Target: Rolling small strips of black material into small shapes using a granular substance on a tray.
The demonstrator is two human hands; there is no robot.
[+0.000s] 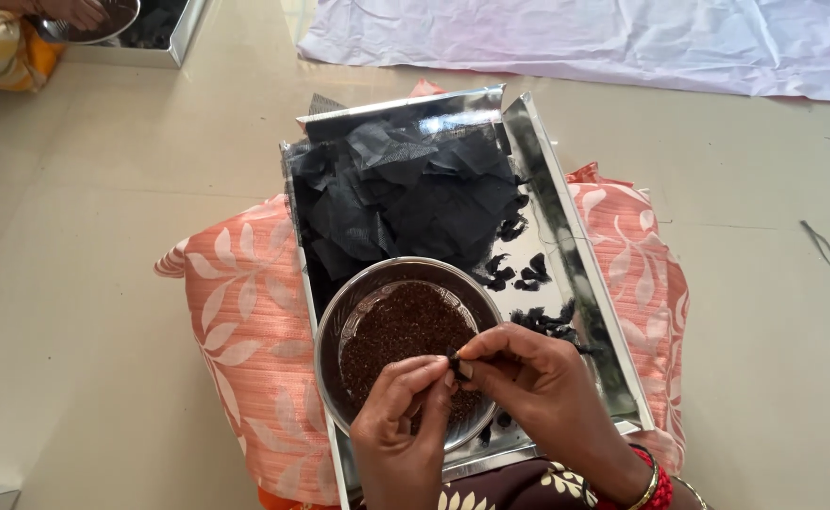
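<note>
Both hands meet over a round steel bowl [406, 351] w/ dark brown granular stuff [404, 331] inside. Left hand [401, 425] & right hand [538, 387] each pinch the same tiny black piece [454, 362] between thumb & fingertips; grip on both is narrow, closed on that piece, which sits just above the bowl's near side. Can't tell what the piece is made of, too small.

The bowl stands at the near end of a shiny rectangular metal tray [566, 236]. Far half of the tray is heaped w/ black fabric squares [406, 198], crumpled & overlapping. Several small black bits [519, 269] lie scattered on the bare tray to the right of the bowl. The tray rests on an orange cushion [240, 321] w/ white leaf print, which lies on the beige floor [84, 236].

Right wrist wears red & gold bangles [656, 482]. A white cloth [604, 38] is spread on the floor at the far side. Top left, another person's hand [75, 11] is at a second steel bowl [103, 24] beside another tray [165, 42].
</note>
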